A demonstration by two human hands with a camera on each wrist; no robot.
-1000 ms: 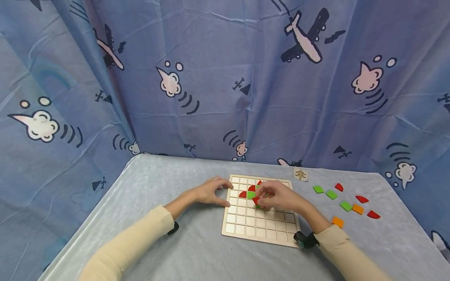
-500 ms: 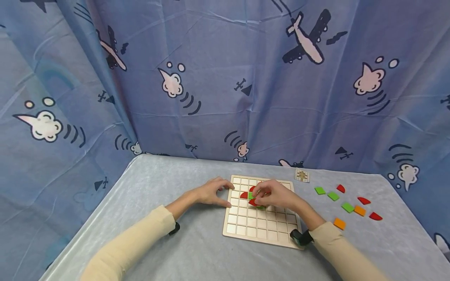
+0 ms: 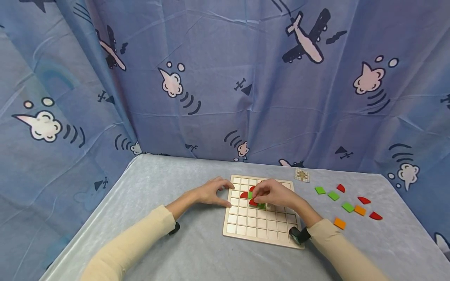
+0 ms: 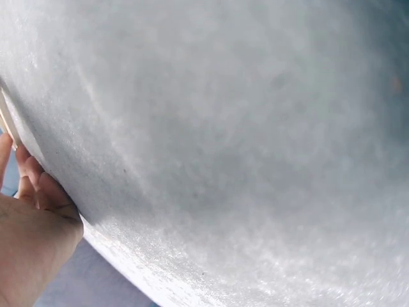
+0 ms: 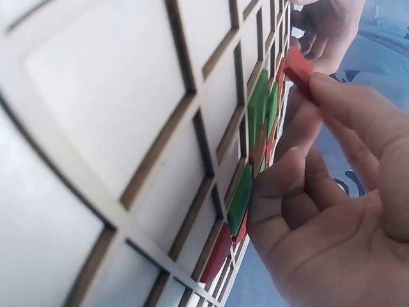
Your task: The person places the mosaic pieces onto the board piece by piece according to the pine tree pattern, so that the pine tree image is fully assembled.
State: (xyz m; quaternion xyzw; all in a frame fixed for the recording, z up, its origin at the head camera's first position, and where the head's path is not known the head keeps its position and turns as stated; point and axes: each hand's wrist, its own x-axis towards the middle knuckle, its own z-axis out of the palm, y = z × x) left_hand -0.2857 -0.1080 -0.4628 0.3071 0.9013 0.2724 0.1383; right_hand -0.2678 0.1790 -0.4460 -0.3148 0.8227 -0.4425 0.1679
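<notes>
A square wooden grid board lies on the table. My left hand rests at its left edge, thumb and fingers spread along the rim; the left wrist view catches this hand only at its left side. Over the board's middle, my right hand pinches a red quarter-circle tile between thumb and finger. In the right wrist view that red tile is tilted, above the grid. Red tiles and green square tiles sit in cells close by, partly hidden by the right hand.
Right of the board lie loose green tiles, red quarter-circle tiles and orange square tiles. A small pattern card lies behind the board's far right corner. A blue printed curtain hangs behind the table.
My right hand has shifted slightly left with the red tile and brought it lower over the board. The left hand has stayed at the board's edge.
</notes>
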